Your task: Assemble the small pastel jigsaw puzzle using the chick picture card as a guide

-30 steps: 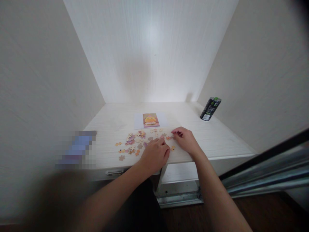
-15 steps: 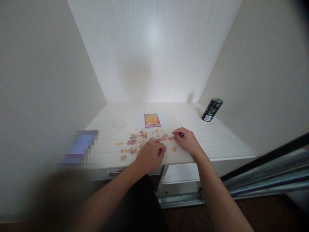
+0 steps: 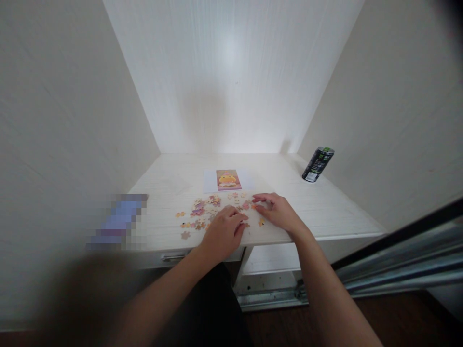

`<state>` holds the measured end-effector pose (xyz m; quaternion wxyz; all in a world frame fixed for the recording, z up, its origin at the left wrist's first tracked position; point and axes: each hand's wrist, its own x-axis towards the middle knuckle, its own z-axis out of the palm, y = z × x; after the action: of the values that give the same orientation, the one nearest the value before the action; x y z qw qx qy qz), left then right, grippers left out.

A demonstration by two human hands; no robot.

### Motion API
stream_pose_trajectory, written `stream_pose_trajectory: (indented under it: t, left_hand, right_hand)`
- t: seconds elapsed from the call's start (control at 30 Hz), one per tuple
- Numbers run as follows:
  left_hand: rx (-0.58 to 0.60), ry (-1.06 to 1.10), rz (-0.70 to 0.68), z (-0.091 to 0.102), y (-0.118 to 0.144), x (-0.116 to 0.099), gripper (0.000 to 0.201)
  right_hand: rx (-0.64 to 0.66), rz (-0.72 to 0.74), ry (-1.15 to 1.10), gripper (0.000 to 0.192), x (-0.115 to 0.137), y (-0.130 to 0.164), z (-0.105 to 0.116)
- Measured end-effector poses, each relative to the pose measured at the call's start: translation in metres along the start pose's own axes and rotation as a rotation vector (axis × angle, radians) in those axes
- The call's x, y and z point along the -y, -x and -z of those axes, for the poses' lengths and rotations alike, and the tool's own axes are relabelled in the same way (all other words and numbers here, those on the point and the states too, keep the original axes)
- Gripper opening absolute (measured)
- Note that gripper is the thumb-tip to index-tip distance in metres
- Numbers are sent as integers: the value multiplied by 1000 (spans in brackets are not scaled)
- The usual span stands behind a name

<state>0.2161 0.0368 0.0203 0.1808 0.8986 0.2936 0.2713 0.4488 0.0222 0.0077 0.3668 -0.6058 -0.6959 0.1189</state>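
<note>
Resting palm-down on the white shelf (image 3: 325,212), both hands among the scattered jigsaw pieces (image 3: 202,212). Left hand (image 3: 222,231) loosely curled over the near middle of the scatter, fingers bent down on the pieces below; impossible to tell if any piece is actually gripped under them. Right hand (image 3: 277,212) flatter, fingers stretched toward the left, fingertips (image 3: 257,198) touching an orange piece (image 3: 253,206) at the right edge of the scatter; a pinch cannot be confirmed. One more orange piece (image 3: 261,222) lying between the two hands, just beside the right thumb side, so nearer to the right hand. Most loose pieces spread to the left of the left hand, toward the blurred blue object (image 3: 121,219). Reference picture card (image 3: 227,179) lying flat further back, beyond both hands. Black drink can (image 3: 317,164) standing far right, well apart from everything.
</note>
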Motion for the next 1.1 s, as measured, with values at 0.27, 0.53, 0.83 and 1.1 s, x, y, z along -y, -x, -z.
stream_pose_trajectory:
  t: [0.27, 0.53, 0.83, 1.1]
  left_hand:
    - [-81, 21, -2, -2, 3, 2, 26]
    - [-68, 22, 12, -3, 3, 5, 26]
    - [-71, 15, -3, -4, 2, 5, 25]
    - [-55, -6, 4, -3, 2, 3, 24]
  right_hand:
    - [-11, -66, -100, 30, -1, -1, -3]
    - [-184, -146, -357, 28, -10, -2, -4]
    - [-361, -327, -631, 33, -20, -5, 0]
    - [-266, -209, -165, 27, -16, -2, -2]
